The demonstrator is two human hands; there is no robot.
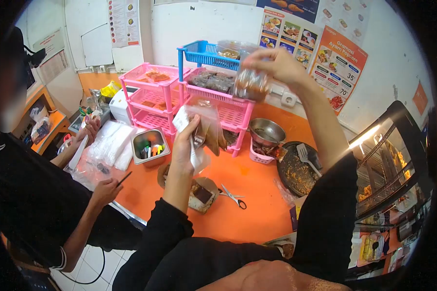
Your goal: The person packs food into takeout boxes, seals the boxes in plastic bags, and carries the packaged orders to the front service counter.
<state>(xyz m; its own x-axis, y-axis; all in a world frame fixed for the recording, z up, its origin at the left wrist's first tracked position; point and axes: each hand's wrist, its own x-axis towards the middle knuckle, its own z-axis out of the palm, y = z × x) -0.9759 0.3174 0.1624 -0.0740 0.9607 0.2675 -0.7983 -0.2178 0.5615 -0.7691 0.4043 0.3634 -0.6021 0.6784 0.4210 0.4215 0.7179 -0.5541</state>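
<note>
My left hand (183, 143) is raised over the table, closed on a clear plastic bag (209, 127) with brown contents. Something white, perhaps tissue, is gripped along with it. Higher up on the right, my right hand (277, 64) pinches a clear plastic packet (251, 86) with brown contents. That packet is beside the blue tray (199, 52) on top of the rack, where similar clear packs lie. Below my left hand, a food box (202, 195) with rice and a dark piece sits on the orange table (233, 219). Scissors (235, 198) lie next to the box.
Pink tiered racks (150, 92) stand at the back. To the right are a metal bowl (267, 132), a pan (296, 177) with a spatula, and a lit glass display case (388, 165). A metal container (151, 146) holds markers. A co-worker's hand (105, 192) holds a dark stick at left.
</note>
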